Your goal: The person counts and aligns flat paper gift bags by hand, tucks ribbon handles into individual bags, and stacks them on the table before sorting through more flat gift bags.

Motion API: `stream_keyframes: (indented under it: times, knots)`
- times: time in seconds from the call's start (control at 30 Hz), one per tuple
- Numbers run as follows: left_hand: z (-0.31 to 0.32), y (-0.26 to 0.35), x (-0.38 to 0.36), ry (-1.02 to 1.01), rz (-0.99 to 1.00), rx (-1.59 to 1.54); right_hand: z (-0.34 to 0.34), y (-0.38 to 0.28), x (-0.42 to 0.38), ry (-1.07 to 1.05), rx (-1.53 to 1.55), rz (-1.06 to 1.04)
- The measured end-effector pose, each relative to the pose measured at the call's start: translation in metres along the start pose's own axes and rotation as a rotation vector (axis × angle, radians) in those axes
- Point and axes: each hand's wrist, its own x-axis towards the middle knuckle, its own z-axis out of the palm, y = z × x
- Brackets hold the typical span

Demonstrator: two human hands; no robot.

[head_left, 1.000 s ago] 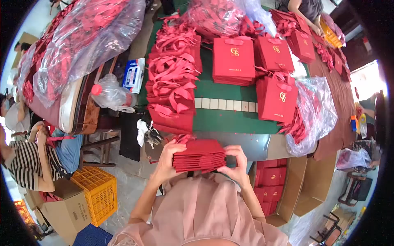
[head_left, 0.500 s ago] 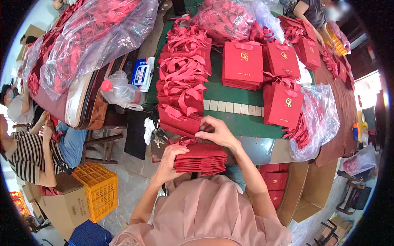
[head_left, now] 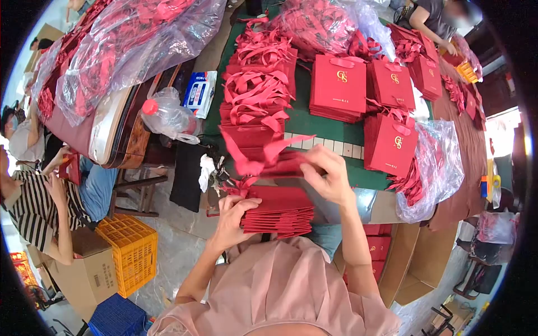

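My left hand [head_left: 234,219] is closed on the left side of a stack of red paper gift bags [head_left: 278,215], held against the table's near edge in front of me. Just above that stack, my right hand [head_left: 328,173] pinches a single red gift bag [head_left: 288,163] by its right end. That bag is tilted, and its ribbon handles stick up, slightly blurred. Beyond it, a long row of red gift bags with ribbon handles [head_left: 256,92] lies overlapped on the green table mat [head_left: 305,124].
Stacks of gold-lettered bags [head_left: 338,87] stand at the right. Plastic bags of red ribbon [head_left: 314,28] lie behind. A clear plastic bottle [head_left: 168,115] and wipes pack [head_left: 199,95] are on the left. A cardboard box [head_left: 417,263] stands below right. Co-workers sit left and far right.
My right hand has risen and moved right, lifting a bag from the near end of the row. My left hand stays on the stack.
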Motion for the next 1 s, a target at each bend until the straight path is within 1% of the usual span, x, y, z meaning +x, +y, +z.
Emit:
stream_keyframes:
  times: [0.1, 0.2, 0.27, 0.3, 0.37, 0.43, 0.47, 0.5, 0.57, 0.63, 0.73, 0.77, 0.8, 0.83, 0.87, 0.9, 0.93, 1.0]
  knots:
    - [-0.001, -0.002, 0.004, -0.012, 0.002, 0.002, -0.011, -0.015, -0.003, -0.141, -0.166, 0.025]
    - [-0.006, -0.004, 0.01, -0.042, 0.0, -0.016, 0.004, -0.014, -0.008, -0.179, -0.157, -0.011]
    - [-0.005, -0.008, 0.01, -0.058, 0.043, -0.018, 0.013, -0.017, -0.009, -0.206, -0.161, 0.024]
    - [-0.004, -0.008, 0.009, -0.058, 0.041, -0.017, 0.017, -0.018, -0.008, -0.23, -0.151, 0.087]
    - [-0.002, -0.007, 0.008, -0.003, 0.01, -0.112, 0.023, -0.021, -0.005, -0.284, -0.124, 0.175]
    - [0.0, -0.009, 0.004, -0.028, -0.025, -0.088, 0.027, -0.022, -0.002, -0.387, -0.148, 0.179]
    - [0.002, -0.007, 0.005, 0.017, -0.044, -0.083, 0.03, -0.021, -0.002, -0.44, -0.146, 0.179]
    - [0.002, -0.007, 0.005, 0.062, -0.063, -0.078, 0.031, -0.023, 0.0, -0.441, -0.146, 0.178]
    - [0.005, -0.012, 0.006, 0.063, -0.034, -0.053, 0.033, -0.027, 0.004, -0.494, -0.13, 0.212]
    - [0.01, -0.015, 0.01, 0.184, 0.029, -0.169, 0.033, -0.027, 0.005, -0.508, -0.12, 0.219]
    - [0.012, -0.014, 0.012, 0.162, 0.0, -0.249, 0.033, -0.024, 0.002, -0.53, -0.082, 0.219]
    - [0.012, -0.016, 0.011, 0.11, -0.055, -0.297, 0.033, -0.023, 0.001, -0.539, -0.051, 0.215]
    - [0.01, -0.016, 0.011, 0.11, -0.051, -0.299, 0.03, -0.021, 0.001, -0.579, -0.041, 0.229]
    - [0.007, -0.016, 0.011, 0.052, -0.089, -0.279, 0.028, -0.017, 0.001, -0.575, -0.044, 0.229]
    - [0.004, -0.015, 0.013, -0.005, -0.126, -0.258, 0.025, -0.01, 0.0, -0.569, 0.035, 0.245]
    - [0.001, -0.016, 0.017, -0.01, -0.06, -0.209, 0.024, -0.005, -0.002, -0.562, 0.113, 0.26]
    - [0.0, -0.016, 0.018, -0.023, -0.05, -0.204, 0.023, 0.0, -0.002, -0.49, 0.197, 0.301]
    - [-0.002, -0.013, 0.02, -0.04, -0.039, -0.2, 0.022, 0.004, -0.002, -0.289, 0.274, 0.524]
